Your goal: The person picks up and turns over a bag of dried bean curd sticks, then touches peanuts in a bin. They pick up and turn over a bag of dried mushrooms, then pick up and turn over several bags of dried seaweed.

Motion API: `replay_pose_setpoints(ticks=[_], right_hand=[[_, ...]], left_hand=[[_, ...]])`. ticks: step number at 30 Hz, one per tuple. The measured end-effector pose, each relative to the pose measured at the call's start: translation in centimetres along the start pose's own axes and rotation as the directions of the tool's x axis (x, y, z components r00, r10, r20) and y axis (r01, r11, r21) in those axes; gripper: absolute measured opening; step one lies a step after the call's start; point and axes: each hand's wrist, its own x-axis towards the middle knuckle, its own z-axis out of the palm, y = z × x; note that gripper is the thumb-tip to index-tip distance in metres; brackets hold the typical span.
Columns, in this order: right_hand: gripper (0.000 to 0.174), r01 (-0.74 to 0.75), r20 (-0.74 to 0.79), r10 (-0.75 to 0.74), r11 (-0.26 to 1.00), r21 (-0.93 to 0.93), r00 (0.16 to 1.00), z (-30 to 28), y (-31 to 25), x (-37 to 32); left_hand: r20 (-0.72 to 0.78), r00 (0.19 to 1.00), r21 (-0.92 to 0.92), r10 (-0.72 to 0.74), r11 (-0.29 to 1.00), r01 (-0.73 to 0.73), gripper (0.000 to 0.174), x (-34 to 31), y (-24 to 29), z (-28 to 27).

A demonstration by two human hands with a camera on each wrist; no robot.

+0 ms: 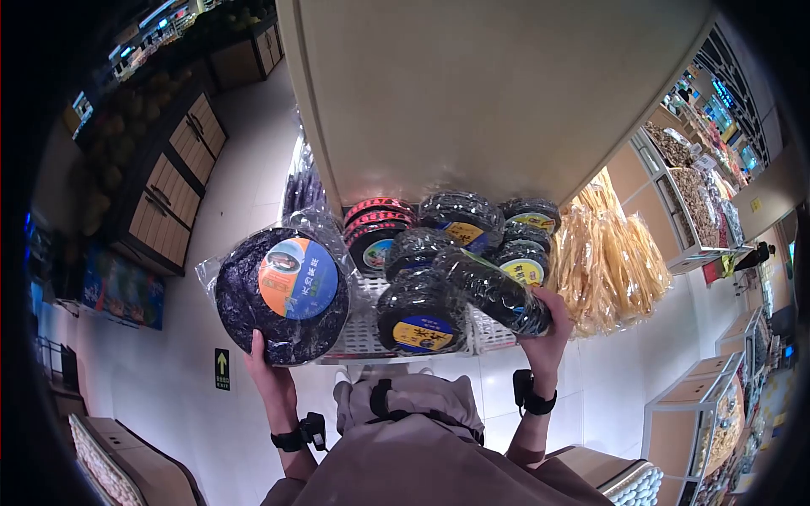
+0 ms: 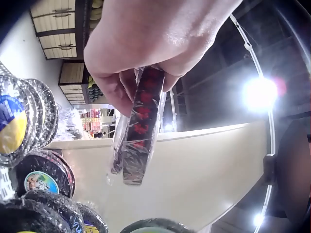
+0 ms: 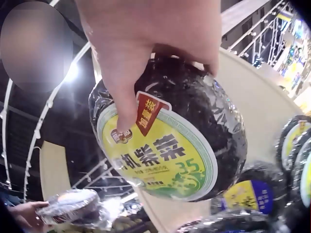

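My left hand [image 1: 270, 371] grips the lower edge of a round pack of dried seaweed [image 1: 283, 295], its orange-and-blue label turned toward me. In the left wrist view this seaweed pack [image 2: 141, 128] appears edge-on, thumb and fingers on opposite faces. On the right, my right hand [image 1: 547, 325] holds a second round seaweed pack [image 1: 494, 291] tilted on its edge above the shelf. The right wrist view reveals its yellow-green label [image 3: 163, 150], with the thumb pressed on it. Stacked seaweed packs [image 1: 419, 316] lie between the two hands.
A white perforated shelf [image 1: 359, 325] carries the stacks, including red-edged packs [image 1: 377, 232] at the back. Bagged yellow dried strips [image 1: 603, 253] stand right of them. A tall beige panel [image 1: 498, 93] rises behind. Wooden cabinets [image 1: 177, 177] line the left side.
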Motion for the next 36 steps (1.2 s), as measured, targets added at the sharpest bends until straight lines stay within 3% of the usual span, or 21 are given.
replay_pose_setpoints(ticks=[2,5,6,8,10,11,12,15,20,22,24,26,28,30,36], right_hand=[[0.057,0.08,-0.003,-0.08,0.997,0.012,0.997,1.6,-1.8,0.3],[0.08,0.228,-0.326,-0.124,0.925,0.304,0.937,5.8,-6.4,0.4],[0.08,0.229,-0.329,-0.123,0.924,0.305,0.936,7.7,-6.9,0.2],[0.071,-0.074,-0.099,0.128,0.902,0.425,0.987,11.4,-6.8,-0.3],[0.07,-0.314,0.203,0.24,0.739,0.597,0.949,14.0,-8.8,0.0],[0.065,-0.373,0.277,0.25,0.619,0.691,0.928,14.6,-10.6,0.0],[0.059,-0.317,0.261,0.187,0.676,0.665,0.947,15.4,-11.4,-0.1],[0.05,-0.538,0.436,0.365,0.251,0.805,0.823,18.1,-14.1,-0.9],[0.051,-0.657,0.601,0.443,-0.034,0.753,0.665,20.5,-18.0,-2.1],[0.05,-0.675,0.625,0.426,-0.045,0.736,0.654,21.5,-18.5,-2.4],[0.043,-0.61,0.558,0.418,-0.013,0.792,0.717,22.3,-19.5,-2.3],[0.042,-0.613,0.55,0.436,0.005,0.79,0.712,22.9,-19.8,-2.3],[0.046,-0.598,0.575,0.426,-0.094,0.796,0.699,23.4,-19.7,-2.3],[0.046,-0.571,0.52,0.457,-0.032,0.82,0.721,23.7,-20.1,-2.4],[0.049,-0.517,0.472,0.509,-0.061,0.854,0.72,24.3,-20.5,-3.6]], left_hand=[[-0.002,1.0,-0.011,0.015,1.0,-0.015,0.055,0.6,0.8,-0.8],[-0.036,0.998,-0.014,0.059,0.998,-0.06,0.055,1.6,2.1,-2.4],[-0.033,0.997,-0.022,0.071,0.997,-0.071,0.054,2.1,2.3,-3.5],[-0.022,0.996,-0.03,0.082,0.996,-0.083,0.054,2.8,2.8,-5.0],[-0.056,0.995,-0.017,0.082,0.996,-0.083,0.052,3.7,3.4,-6.4],[-0.053,0.994,-0.03,0.096,0.995,-0.098,0.05,4.0,3.8,-7.0],[-0.062,0.993,-0.021,0.098,0.995,-0.099,0.05,4.3,4.1,-7.8],[-0.091,0.99,-0.044,0.108,0.993,-0.112,0.048,5.4,5.6,-9.5],[-0.105,0.985,-0.083,0.137,0.986,-0.146,0.048,5.9,7.5,-10.6],[-0.097,0.983,-0.103,0.156,0.981,-0.165,0.046,6.1,8.2,-11.0],[-0.098,0.983,-0.093,0.157,0.982,-0.166,0.046,6.3,9.1,-11.7],[-0.053,0.986,-0.152,0.16,0.974,-0.167,0.048,6.6,9.7,-12.8],[-0.06,0.983,-0.123,0.171,0.977,-0.177,0.049,7.1,10.4,-13.5],[-0.038,0.988,-0.122,0.153,0.98,-0.156,0.049,7.3,10.9,-13.9],[0.034,0.998,-0.158,0.06,0.986,-0.054,0.053,8.4,11.6,-14.7]])
